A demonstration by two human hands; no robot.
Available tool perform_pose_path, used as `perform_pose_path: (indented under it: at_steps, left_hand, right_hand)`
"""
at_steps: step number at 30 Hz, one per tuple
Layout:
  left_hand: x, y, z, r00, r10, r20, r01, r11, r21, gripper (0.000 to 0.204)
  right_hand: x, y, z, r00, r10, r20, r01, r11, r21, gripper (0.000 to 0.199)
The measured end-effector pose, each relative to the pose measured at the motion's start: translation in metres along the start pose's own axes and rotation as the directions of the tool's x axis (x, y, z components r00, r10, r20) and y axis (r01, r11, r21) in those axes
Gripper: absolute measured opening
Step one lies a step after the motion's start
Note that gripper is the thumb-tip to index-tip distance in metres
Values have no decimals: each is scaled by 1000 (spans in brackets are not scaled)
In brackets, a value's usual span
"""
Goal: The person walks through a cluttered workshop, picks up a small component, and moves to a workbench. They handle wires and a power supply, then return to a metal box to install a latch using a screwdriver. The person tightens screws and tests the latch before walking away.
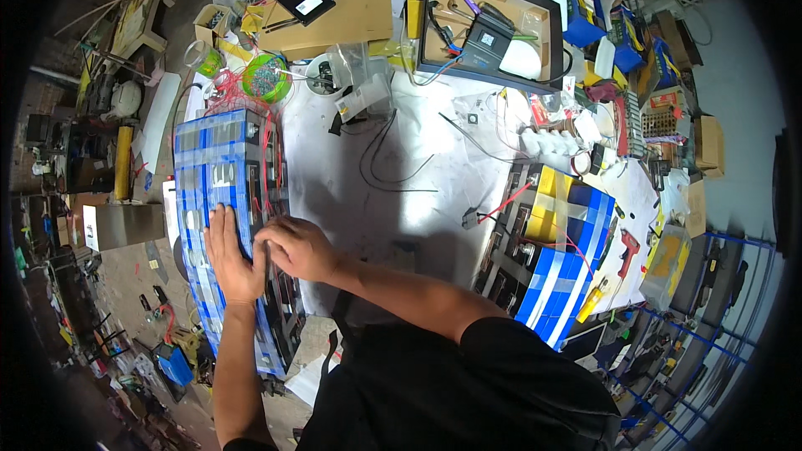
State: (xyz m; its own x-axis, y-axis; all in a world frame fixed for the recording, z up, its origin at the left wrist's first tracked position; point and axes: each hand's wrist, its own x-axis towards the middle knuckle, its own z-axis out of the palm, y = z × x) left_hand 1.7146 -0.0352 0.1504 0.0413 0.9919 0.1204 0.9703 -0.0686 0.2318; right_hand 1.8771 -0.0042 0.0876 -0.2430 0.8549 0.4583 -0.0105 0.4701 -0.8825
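A long battery pack [219, 144] of blue-wrapped cells, crossed by clear and grey tape bands, stands at the left side of the table. My left hand [230, 263] lies flat on its blue face, fingers stretched out and pointing away from me. Close beside it, my right hand [296, 246] is closed at the pack's right edge. A narrow dark strip shows by its fingertips; what the fingers hold is not clear. Red wires [266, 163] run along the pack's edge above this hand. A second blue and yellow battery pack [555, 271] sits at the right, apart from both hands.
At the back stand a box of tools [535, 17], a green bowl [266, 78] of small parts and a cardboard sheet [359, 12]. Loose black cables [376, 171] cross the white tabletop [434, 225]. On the right lie a red glue gun [628, 252] and a yellow-handled screwdriver [591, 301].
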Motion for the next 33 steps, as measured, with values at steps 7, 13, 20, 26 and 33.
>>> perform_pose_path:
  at_steps: [7,13,20,26,33]
  left_hand:
    - [-30,-45,10,993,52,-110,-60,996,-71,98]
    - [-52,-37,-11,950,-118,-289,44,967,-252,60]
    - [-200,-89,-79,913,-267,-310,34,804,-594,50]
    - [-433,-252,-86,822,-568,34,383,508,-771,44]
    - [-823,-393,-50,279,-887,367,958,230,-172,51]
  right_hand:
    - [-16,-61,32,996,-68,56,64,995,70,28]
    - [-33,-101,56,981,-111,161,146,963,-226,21]
    - [-68,-158,109,936,-28,351,161,921,-354,21]
    - [-117,-220,190,939,29,342,117,910,-399,16]
    - [-128,-264,330,879,150,452,18,938,-347,18]
